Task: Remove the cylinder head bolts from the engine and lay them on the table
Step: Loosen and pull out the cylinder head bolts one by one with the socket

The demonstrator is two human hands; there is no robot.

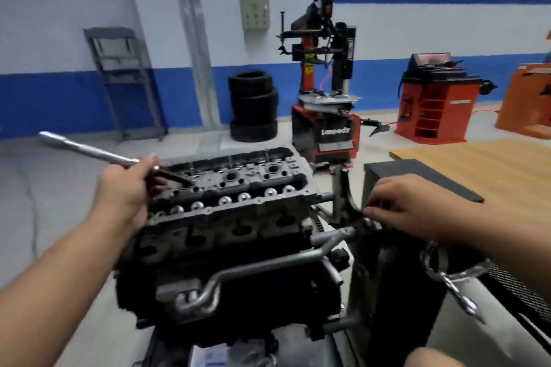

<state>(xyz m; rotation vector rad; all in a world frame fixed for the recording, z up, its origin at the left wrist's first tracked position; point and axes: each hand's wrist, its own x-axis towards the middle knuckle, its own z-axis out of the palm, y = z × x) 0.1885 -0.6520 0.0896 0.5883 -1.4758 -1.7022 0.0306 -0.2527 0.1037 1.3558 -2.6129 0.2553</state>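
Over the engine's (226,217) top left edge, the left hand (125,188) has its grip closed round a long wrench (89,150), tip down in the cylinder head (232,182). The right hand (417,205), fingers loosely curled, touches the stand bracket (346,202) beside the wooden surface (492,167); whether it holds anything cannot be told.

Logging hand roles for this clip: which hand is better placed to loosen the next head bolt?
Left. The left hand already grips the wrench, whose tip sits on the cylinder head. The right hand rests off to the side on the engine stand.
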